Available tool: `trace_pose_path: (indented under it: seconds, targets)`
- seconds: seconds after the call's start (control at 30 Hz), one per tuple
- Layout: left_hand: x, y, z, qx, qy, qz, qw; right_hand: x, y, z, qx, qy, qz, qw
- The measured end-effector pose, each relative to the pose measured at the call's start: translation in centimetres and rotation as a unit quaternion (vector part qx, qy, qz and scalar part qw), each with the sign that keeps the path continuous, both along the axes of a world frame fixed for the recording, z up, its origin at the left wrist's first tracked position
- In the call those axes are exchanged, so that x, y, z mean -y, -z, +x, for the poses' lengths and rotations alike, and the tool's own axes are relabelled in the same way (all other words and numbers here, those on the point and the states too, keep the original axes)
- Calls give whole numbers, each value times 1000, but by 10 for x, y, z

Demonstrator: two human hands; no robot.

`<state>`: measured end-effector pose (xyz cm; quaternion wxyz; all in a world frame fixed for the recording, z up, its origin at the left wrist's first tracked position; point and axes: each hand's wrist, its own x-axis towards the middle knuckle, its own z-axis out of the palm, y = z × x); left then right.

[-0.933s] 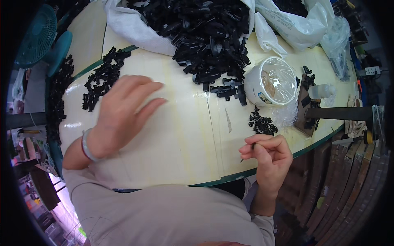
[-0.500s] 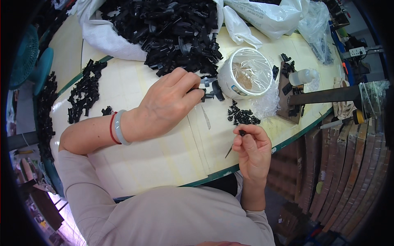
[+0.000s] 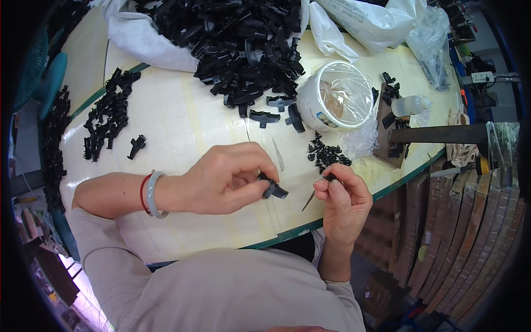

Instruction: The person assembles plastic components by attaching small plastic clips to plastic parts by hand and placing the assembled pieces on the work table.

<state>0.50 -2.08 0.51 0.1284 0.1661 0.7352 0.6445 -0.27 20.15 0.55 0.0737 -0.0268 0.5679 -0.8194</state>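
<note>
Between the thumb and fingers of my left hand (image 3: 229,180) is a black plastic part (image 3: 275,191), held above the table near its front edge. My right hand (image 3: 345,207) pinches a small black piece (image 3: 331,177) at its fingertips, close to the first part but apart from it. A thin dark pointed tool (image 3: 308,201) sticks out from under the right hand's fingers; its other end is hidden. Just beyond the right hand lies a pile of small black pieces (image 3: 326,154). Several loose black parts (image 3: 264,118) like the held one lie beyond my left hand.
A white sack (image 3: 146,47) spills a heap of black parts (image 3: 243,55) at the back. Beside it stands a white tub (image 3: 315,102) under clear film. A metal bar (image 3: 437,133) and a small bottle (image 3: 410,105) are at right. More black parts (image 3: 110,113) lie at left.
My left hand has come back from the heap toward me and to the right, bringing a black plastic part. My right hand stays nearly in place with its small piece.
</note>
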Motion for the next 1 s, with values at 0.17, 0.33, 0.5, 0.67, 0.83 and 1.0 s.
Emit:
trace_pose_path:
  seconds: [0.17, 0.33, 0.5, 0.67, 0.83, 1.0]
  targets:
    - [2, -8, -6, 225, 2, 123, 967, -10, -10, -10, -73, -9, 100, 992]
    - [3, -6, -10, 330, 31, 170, 928, -10, -35, -59, -420, 86, 429, 795]
    - [6, -7, -14, 279, 68, 129, 949, 1, -43, -108, -534, 4, 489, 690]
    - [3, 3, -11, 275, 57, 202, 938, 9, -51, -115, -554, -61, 540, 630]
    - [8, 5, -15, 289, 76, 244, 922, 10, -55, -109, -528, -66, 524, 665]
    - [8, 5, -16, 317, 27, 268, 910, 8, -56, -72, -298, -24, 399, 867]
